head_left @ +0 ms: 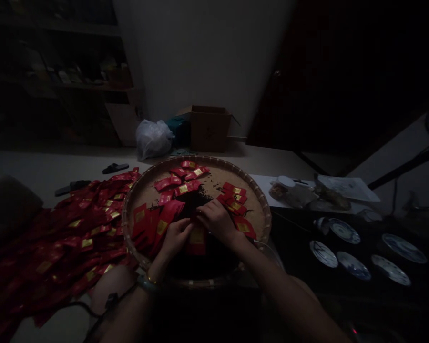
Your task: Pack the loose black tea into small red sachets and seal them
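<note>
Both hands meet over a round woven bamboo tray (260, 200) and pinch the upper edge of a red packet (197, 240) with a gold label. My left hand (177, 236) is closed on its left corner, a bangle at the wrist. Opposite it, my right hand (216, 220) grips the packet's top with bent fingers. Dark loose leaves, like tea (204, 194), lie beyond the fingers. Several flat red packets (160, 224) are stacked left of my left hand. Plumper red packets (188, 187) rest at the tray's far side, with others (236, 200) at the right.
A large heap of red packets (93, 228) covers the floor at left, near dark slippers (115, 168). Behind the tray stand a white plastic bag (153, 138) and an open cardboard box (210, 129). Blue-and-white plates (353, 265) and a lidded jar (283, 186) are at right.
</note>
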The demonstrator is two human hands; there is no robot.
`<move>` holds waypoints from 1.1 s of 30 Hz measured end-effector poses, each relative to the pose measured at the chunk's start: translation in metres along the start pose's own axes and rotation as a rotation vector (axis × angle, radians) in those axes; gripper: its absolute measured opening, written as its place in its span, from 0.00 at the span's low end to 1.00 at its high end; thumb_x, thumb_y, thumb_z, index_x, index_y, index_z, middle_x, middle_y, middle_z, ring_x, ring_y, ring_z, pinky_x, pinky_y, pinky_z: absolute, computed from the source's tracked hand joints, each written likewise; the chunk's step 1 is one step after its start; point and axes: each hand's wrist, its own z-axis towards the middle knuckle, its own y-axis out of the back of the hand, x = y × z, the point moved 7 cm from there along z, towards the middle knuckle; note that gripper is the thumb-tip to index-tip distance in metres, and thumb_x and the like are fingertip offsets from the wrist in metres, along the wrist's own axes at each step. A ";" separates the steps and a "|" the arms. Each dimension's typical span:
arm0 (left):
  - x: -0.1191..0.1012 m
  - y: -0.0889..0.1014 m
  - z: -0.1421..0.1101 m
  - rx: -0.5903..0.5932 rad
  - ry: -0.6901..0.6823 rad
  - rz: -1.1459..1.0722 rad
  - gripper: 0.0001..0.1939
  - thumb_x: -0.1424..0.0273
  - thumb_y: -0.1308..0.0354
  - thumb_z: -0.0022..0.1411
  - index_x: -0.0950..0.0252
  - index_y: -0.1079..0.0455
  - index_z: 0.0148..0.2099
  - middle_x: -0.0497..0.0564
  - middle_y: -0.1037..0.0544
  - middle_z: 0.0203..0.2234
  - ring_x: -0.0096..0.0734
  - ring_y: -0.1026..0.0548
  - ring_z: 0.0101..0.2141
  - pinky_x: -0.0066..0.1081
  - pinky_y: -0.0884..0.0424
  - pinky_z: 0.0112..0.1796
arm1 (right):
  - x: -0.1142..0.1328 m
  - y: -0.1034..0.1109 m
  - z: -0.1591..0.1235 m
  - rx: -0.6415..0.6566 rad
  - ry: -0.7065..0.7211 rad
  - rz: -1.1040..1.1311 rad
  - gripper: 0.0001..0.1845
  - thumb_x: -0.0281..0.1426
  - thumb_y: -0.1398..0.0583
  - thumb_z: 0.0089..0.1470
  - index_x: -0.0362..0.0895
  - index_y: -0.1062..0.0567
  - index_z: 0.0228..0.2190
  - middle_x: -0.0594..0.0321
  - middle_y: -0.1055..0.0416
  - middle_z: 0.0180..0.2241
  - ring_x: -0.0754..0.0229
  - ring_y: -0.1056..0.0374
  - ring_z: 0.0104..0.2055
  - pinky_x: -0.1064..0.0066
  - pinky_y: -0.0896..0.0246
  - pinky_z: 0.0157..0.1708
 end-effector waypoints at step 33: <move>-0.009 0.004 -0.004 -0.056 -0.152 0.134 0.22 0.64 0.41 0.56 0.64 0.34 0.53 0.54 0.20 0.39 0.37 0.22 0.40 0.35 0.26 0.42 | -0.020 -0.005 -0.007 0.238 -0.377 0.285 0.04 0.29 0.42 0.54 0.42 0.27 0.31 0.62 0.29 0.27 0.61 0.37 0.29 0.71 0.45 0.31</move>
